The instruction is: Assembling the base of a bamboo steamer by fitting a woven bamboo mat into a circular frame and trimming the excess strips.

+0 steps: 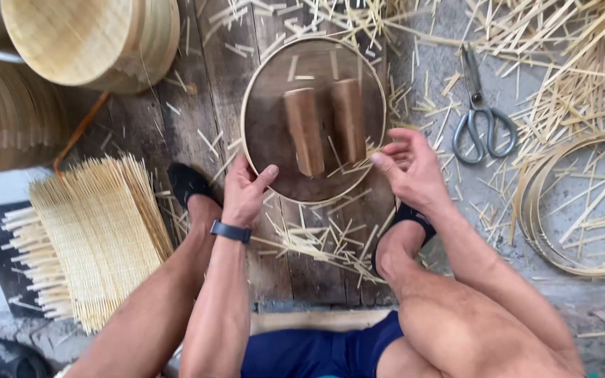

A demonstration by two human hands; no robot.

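**While both hands steady the bamboo hoop, the fitting step is in hand**

As one reads the scene from the left, a stack of woven bamboo mats point(96, 234) lies on the floor, and above it stands a pile of round bamboo baskets point(85, 38). Next comes the left hand point(245, 192), with a dark watch at the wrist; its thumb and fingers close on the lower left rim of the thin bamboo hoop point(314, 119). This hoop lies flat on the dark wooden board point(197, 98), around two short wooden blocks point(325, 124) that stand side by side inside it. The right hand point(407, 168) is half spread, its fingertips touching the lower right rim. Further right lie the scissors point(481, 115) and some loose bamboo rings point(568, 203), among scattered splints. I judge that the hoop is being set or trued; the next move seems to call for even pressure from both sides, so the thin rim does not warp.
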